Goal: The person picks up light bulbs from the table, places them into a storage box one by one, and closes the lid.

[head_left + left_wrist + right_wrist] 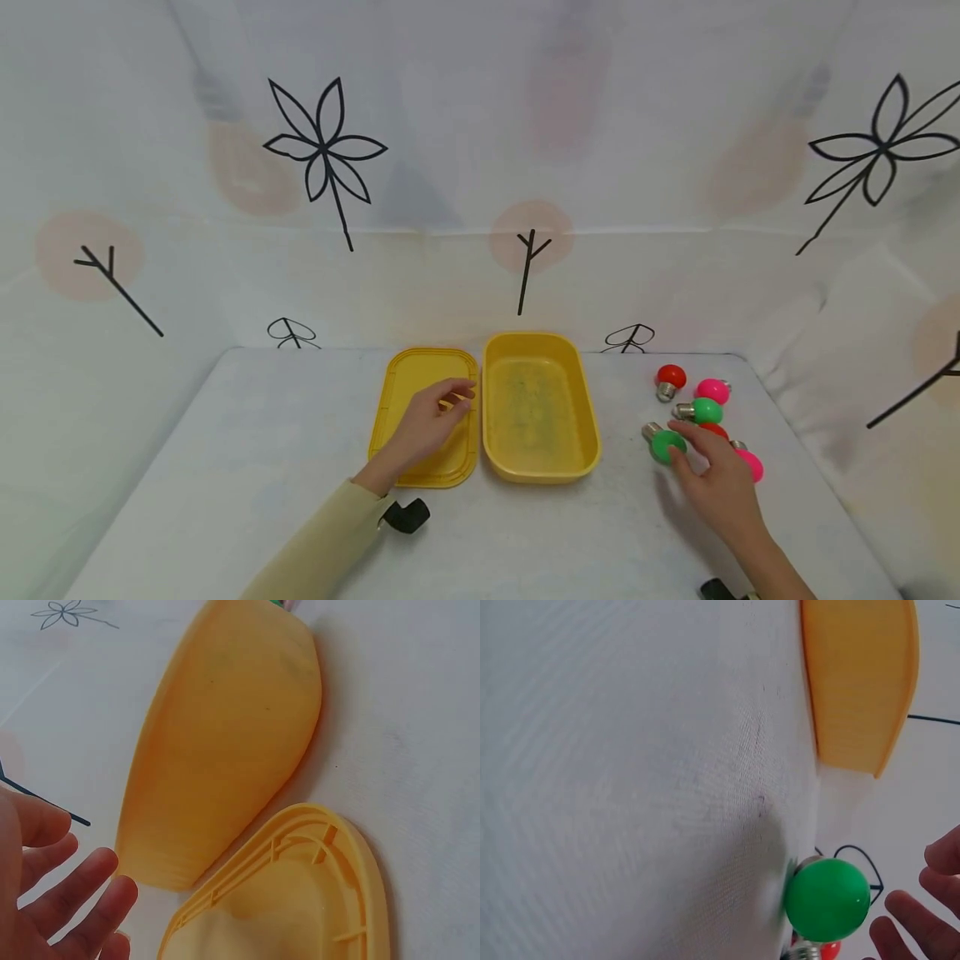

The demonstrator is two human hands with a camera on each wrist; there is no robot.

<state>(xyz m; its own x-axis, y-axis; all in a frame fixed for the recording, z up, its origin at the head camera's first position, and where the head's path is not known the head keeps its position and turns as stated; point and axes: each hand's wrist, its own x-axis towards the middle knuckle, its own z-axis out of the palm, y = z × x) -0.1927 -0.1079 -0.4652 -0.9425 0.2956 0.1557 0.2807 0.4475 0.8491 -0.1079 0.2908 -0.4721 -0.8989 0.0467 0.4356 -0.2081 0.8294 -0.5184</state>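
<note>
My right hand reaches over a green light bulb with a silver screw base, the closest of a group on the right of the table. Its thumb and fingers are spread around the green globe; in the right wrist view a gap shows between the fingertips and the bulb. My left hand hovers over the yellow lid, its fingers loosely bent and holding nothing. Between the hands stands a yellow plastic box, open at the top, with no bulb visible inside.
Behind the right hand lie more bulbs: a red bulb, a pink bulb, a second green bulb, and a red and a pink one partly covered by the hand. A white patterned cloth hangs behind the white table.
</note>
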